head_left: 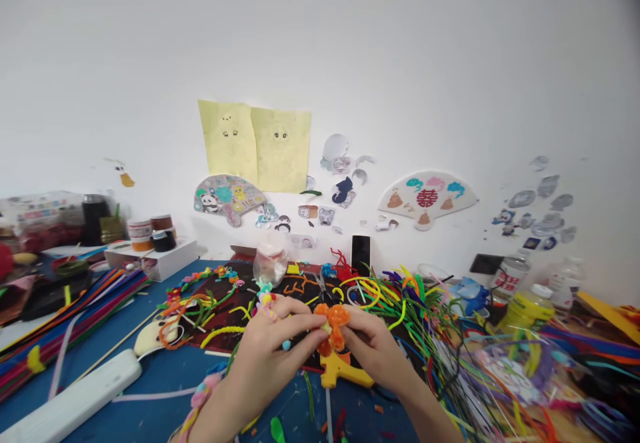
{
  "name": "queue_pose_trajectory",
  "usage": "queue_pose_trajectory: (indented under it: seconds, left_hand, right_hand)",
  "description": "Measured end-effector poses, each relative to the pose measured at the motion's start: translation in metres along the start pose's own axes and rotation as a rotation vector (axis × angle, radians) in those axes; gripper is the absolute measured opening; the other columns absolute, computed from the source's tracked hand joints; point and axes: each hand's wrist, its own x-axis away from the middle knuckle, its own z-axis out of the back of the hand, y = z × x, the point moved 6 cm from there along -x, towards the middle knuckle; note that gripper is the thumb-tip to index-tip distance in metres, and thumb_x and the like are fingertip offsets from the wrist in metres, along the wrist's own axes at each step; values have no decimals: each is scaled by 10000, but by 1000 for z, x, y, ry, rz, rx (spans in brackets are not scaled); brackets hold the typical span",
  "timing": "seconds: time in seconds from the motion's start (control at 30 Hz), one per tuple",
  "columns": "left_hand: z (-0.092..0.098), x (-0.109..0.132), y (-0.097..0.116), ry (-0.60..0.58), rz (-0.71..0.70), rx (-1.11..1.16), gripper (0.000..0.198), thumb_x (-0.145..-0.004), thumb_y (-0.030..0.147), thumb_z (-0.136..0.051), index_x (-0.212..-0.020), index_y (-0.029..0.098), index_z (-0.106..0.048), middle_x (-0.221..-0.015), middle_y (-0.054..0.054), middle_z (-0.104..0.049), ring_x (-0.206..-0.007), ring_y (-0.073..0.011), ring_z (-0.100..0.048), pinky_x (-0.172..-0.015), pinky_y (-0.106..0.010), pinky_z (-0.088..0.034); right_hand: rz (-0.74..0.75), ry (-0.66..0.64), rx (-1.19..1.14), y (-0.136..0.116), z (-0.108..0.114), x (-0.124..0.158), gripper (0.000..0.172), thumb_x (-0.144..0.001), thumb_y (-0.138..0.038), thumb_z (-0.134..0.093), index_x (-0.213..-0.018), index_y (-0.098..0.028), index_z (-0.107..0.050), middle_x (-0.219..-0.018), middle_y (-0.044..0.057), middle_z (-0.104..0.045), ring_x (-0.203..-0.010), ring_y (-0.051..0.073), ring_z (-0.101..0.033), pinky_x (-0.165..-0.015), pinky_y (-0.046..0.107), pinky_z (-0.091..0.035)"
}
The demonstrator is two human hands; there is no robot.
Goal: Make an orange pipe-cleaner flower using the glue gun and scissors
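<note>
Both my left hand (265, 363) and my right hand (373, 356) pinch a fuzzy orange pipe-cleaner figure (334, 326) at its sides, with a small pale piece showing in its middle. Just below it, under my fingers, lies a yellow glue gun (343, 371), partly hidden by my right hand. Behind my left fingers stands a small multicoloured pipe-cleaner piece (265, 299). A pink fuzzy strand (200, 393) runs beside my left wrist.
A blue mat (165, 369) covers the table, with a dark sheet (220, 316) bearing loose pipe cleaners. A bundle of green and yellow pipe cleaners (415, 326) lies right, coloured ones (70, 316) left. A white power strip (70, 399), a phone (361, 255) and bottles (525, 309) stand around.
</note>
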Motion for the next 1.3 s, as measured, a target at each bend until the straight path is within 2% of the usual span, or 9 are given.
queue_pose_trajectory:
  seconds: [0.13, 0.33, 0.5, 0.63, 0.73, 0.87, 1.0, 1.3]
  left_hand:
    - [2, -1, 3, 41, -1, -2, 140, -752, 114, -636, -858, 193, -680, -772, -30, -625, -715, -133, -582, -630, -265, -467]
    - [0, -3, 3, 36, -2, 29, 128, -760, 112, -612, -832, 190, -682, -776, -38, -618, -717, -136, -579, -604, -259, -476]
    - [5, -2, 5, 27, -21, 108, 208, -755, 81, -605, -924, 181, -672, -808, -41, -612, -731, -130, -572, -639, -273, -472]
    - [9, -2, 9, -6, -110, 173, 325, -743, 39, -581, -1034, 176, -633, -900, -60, -608, -835, -156, -569, -721, -319, -472]
    - [7, 0, 11, -60, -154, 176, 350, -733, 47, -592, -1054, 182, -623, -969, -72, -597, -904, -178, -555, -777, -358, -461]
    - [4, 1, 11, -77, -167, 161, 376, -727, 77, -622, -1086, 184, -601, -994, -75, -588, -917, -184, -546, -781, -363, -457]
    - [4, 2, 14, -82, -208, 166, 377, -720, 95, -642, -1081, 190, -594, -992, -72, -592, -910, -185, -551, -780, -361, -460]
    - [3, 6, 15, -40, -259, 14, 336, -741, 113, -626, -1065, 195, -592, -982, -70, -609, -899, -188, -566, -800, -385, -452]
  right_hand:
    - [28, 54, 12, -1, -2, 0, 260, -896, -269, -450, -706, -170, -598, -665, -5, -483, -649, 119, -437, -601, 227, -348]
    - [52, 115, -21, -2, 0, 2, 251, -872, -257, -491, -671, -169, -613, -652, 2, -489, -629, 121, -444, -580, 231, -355]
    - [14, 77, -122, -5, 0, 2, 220, -878, -289, -480, -846, -197, -677, -746, 34, -575, -711, 152, -497, -658, 251, -415]
    - [-83, 19, -369, -1, -6, 5, 224, -854, -344, -528, -978, -220, -668, -903, 48, -633, -804, 161, -558, -758, 270, -454]
    - [-171, -11, -542, 8, -12, 9, 265, -824, -406, -562, -1009, -242, -658, -916, 40, -649, -806, 154, -582, -753, 264, -473]
    - [-204, -31, -603, 14, -14, 14, 293, -782, -435, -608, -1014, -264, -656, -880, 26, -659, -780, 137, -585, -716, 242, -480]
    - [-186, -43, -568, 13, -12, 12, 275, -757, -424, -641, -965, -248, -679, -836, 27, -662, -768, 141, -575, -702, 245, -478]
    - [-260, 56, -606, 19, -12, 13, 308, -681, -502, -676, -792, -218, -719, -759, 27, -621, -620, 120, -507, -558, 229, -435]
